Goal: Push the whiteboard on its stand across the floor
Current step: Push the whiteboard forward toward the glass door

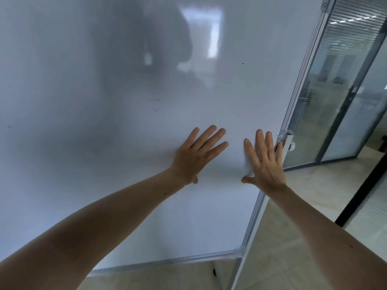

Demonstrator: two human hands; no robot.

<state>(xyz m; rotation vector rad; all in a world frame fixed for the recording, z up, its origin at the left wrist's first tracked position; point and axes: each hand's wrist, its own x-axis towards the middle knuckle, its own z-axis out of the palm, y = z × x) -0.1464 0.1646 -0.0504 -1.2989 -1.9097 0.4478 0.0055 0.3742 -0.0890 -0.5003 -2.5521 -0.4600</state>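
A large whiteboard [117,143] with a silver metal frame fills most of the view, its surface glossy and showing a dim reflection. My left hand [196,153] lies flat on the board with fingers spread. My right hand [265,160] is pressed flat beside it, close to the board's right frame edge, with the outer fingers touching the frame. A silver post of the stand [238,275] runs down below the lower right corner. The stand's feet are out of sight.
A glass partition with dark frames and blinds [343,84] stands right behind the board's right edge. Beige tiled floor [293,216] spreads to the right and below. A dark strip [360,191] crosses the floor at far right.
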